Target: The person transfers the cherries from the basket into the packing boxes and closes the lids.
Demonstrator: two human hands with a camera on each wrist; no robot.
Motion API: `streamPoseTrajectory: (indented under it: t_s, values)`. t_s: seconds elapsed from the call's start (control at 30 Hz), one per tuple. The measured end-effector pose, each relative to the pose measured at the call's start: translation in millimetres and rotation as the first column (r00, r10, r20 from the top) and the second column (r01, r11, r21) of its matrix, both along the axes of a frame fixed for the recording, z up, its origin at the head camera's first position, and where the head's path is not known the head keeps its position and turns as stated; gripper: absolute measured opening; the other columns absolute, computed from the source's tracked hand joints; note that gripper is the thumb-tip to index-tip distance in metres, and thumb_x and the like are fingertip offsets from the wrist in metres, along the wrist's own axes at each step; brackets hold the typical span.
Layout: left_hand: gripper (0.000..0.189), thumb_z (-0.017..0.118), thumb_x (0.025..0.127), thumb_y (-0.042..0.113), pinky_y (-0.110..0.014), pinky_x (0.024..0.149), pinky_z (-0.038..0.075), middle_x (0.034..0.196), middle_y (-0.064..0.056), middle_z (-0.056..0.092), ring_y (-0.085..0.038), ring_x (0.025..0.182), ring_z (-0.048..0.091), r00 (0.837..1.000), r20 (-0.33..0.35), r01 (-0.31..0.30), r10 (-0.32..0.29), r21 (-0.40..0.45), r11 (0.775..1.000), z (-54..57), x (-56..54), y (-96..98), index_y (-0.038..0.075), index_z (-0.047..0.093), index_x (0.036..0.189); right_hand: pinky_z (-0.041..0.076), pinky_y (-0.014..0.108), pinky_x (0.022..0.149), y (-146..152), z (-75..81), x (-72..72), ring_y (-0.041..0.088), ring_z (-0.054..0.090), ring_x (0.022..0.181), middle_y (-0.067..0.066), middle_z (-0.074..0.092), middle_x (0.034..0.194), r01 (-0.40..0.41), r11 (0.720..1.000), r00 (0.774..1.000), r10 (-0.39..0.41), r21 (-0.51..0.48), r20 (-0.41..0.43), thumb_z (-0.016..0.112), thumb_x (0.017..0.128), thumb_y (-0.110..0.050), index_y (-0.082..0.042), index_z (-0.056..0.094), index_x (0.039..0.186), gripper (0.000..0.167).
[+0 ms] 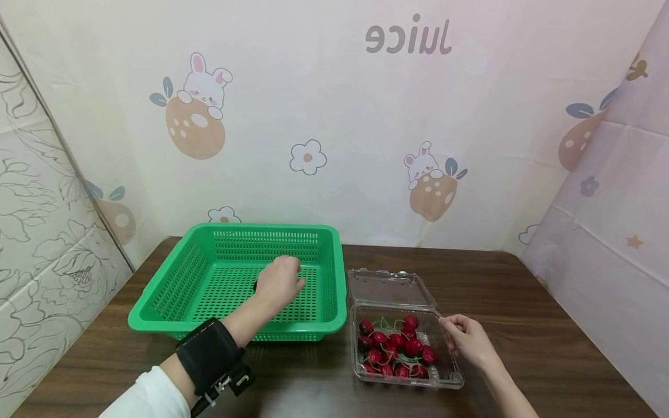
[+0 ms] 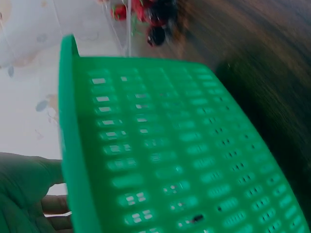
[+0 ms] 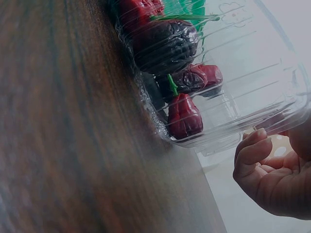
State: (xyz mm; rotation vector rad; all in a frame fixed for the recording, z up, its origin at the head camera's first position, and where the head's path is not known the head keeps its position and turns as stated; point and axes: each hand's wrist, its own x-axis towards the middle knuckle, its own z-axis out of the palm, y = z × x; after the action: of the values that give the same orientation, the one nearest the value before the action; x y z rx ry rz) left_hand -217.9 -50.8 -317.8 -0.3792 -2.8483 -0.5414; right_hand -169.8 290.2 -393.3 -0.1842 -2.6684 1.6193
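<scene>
My left hand (image 1: 279, 283) is over the inside of a green plastic basket (image 1: 237, 333), with nothing visible between thumb and fingers. Its fingertips are partly hidden behind the basket's rim in the left wrist view. Beside this hand a small dark red cherry (image 1: 255, 285) shows partly, the hand covering the rest. At the right, my right hand (image 1: 467, 338) pinches the side rim of a clear plastic clamshell box (image 1: 448, 377). Several red cherries (image 1: 395, 341) with green stems lie in the box. Its lid (image 1: 389, 288) is folded back, away from me.
Basket and box stand side by side on a dark wooden table (image 1: 313, 386). Close behind them hangs a pale patterned curtain (image 1: 345, 197), with other panels at both sides. A black camera strap (image 1: 209, 354) is on my left wrist, near the basket's front rim.
</scene>
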Motion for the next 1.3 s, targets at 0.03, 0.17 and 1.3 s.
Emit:
streamPoseTrajectory:
  t_s: [0.03, 0.17, 1.3]
  values:
    - [0.041, 0.063, 0.08, 0.009, -0.024, 0.042, 0.019, 0.058, 0.002, 0.028, -0.011, 0.048, 0.022, 1.0, 0.005, -0.013, 0.013, -0.003, 1.0, -0.7, -2.0, -2.0, 0.014, 0.03, 0.056, 0.041, 0.026, 0.042, 0.0, 0.0, 0.0, 0.01, 0.042, 0.042, 0.003, 0.043, 0.053, 0.0, 1.0, 1.0, 0.0, -0.003, 0.001, 0.047, 0.091, -0.01, 0.008, 0.048, 0.083, 0.019]
    - [0.03, 0.064, 0.08, 0.01, -0.024, 0.042, 0.025, 0.059, -0.001, 0.038, -0.011, 0.047, 0.03, 0.997, 0.051, -0.059, 0.059, -0.005, 0.998, -3.0, -10.8, -10.0, 0.011, 0.042, 0.059, 0.04, 0.026, 0.042, 0.2, -0.1, 0.5, 0.01, 0.042, 0.042, 0.003, 0.043, 0.053, -0.003, 1.0, 1.0, 0.003, -0.011, 0.005, 0.048, 0.091, -0.011, 0.008, 0.048, 0.083, 0.02]
    - [0.012, 0.063, 0.082, 0.014, -0.027, 0.047, 0.03, 0.065, -0.007, 0.05, -0.017, 0.054, 0.044, 0.893, 0.382, -0.205, 0.238, -0.127, 0.971, -25.1, -44.8, -42.4, 0.006, 0.056, 0.077, 0.041, 0.025, 0.042, -0.6, 0.4, -0.7, 0.01, 0.042, 0.043, 0.003, 0.043, 0.053, 0.013, 1.0, 1.0, -0.013, 0.002, 0.006, 0.047, 0.091, -0.009, 0.007, 0.048, 0.082, 0.018]
